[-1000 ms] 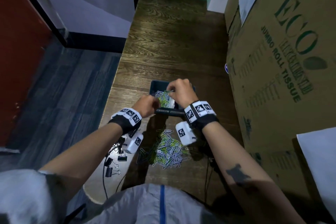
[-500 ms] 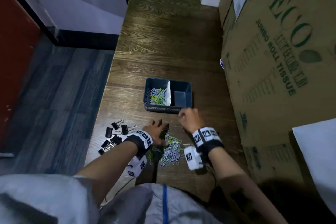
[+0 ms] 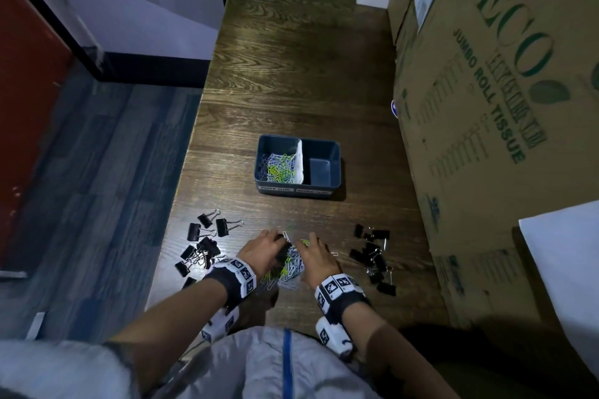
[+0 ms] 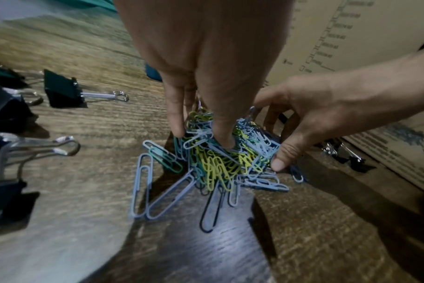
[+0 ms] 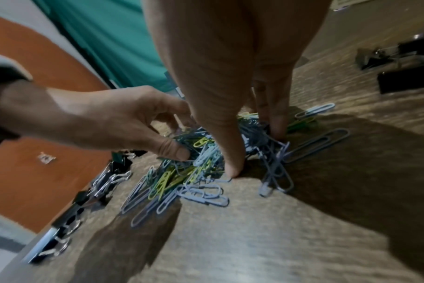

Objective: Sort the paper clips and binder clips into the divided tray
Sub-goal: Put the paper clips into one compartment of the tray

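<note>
A dark blue divided tray (image 3: 324, 187) sits mid-table; its left compartment holds coloured paper clips (image 3: 275, 167), its right compartment (image 3: 319, 168) shows only bare floor. Nearer me lies a loose pile of blue, yellow and green paper clips (image 3: 291, 264) (image 4: 220, 164) (image 5: 194, 172). My left hand (image 3: 264, 248) (image 4: 201, 137) and right hand (image 3: 316, 254) (image 5: 254, 151) close in on the pile from either side, fingers and thumbs curled into the clips. Black binder clips lie in two groups, left (image 3: 204, 243) and right (image 3: 372, 256) of the pile.
A large cardboard box (image 3: 486, 107) walls off the table's right side. The table's left edge (image 3: 181, 204) drops to the floor just beyond the left binder clips. A white divider (image 3: 299, 159) splits the tray. Bare wood stretches behind the tray.
Both hands have left the tray and come back to the loose pile. Half a second ago they had just reached it; now they squeeze it from both sides.
</note>
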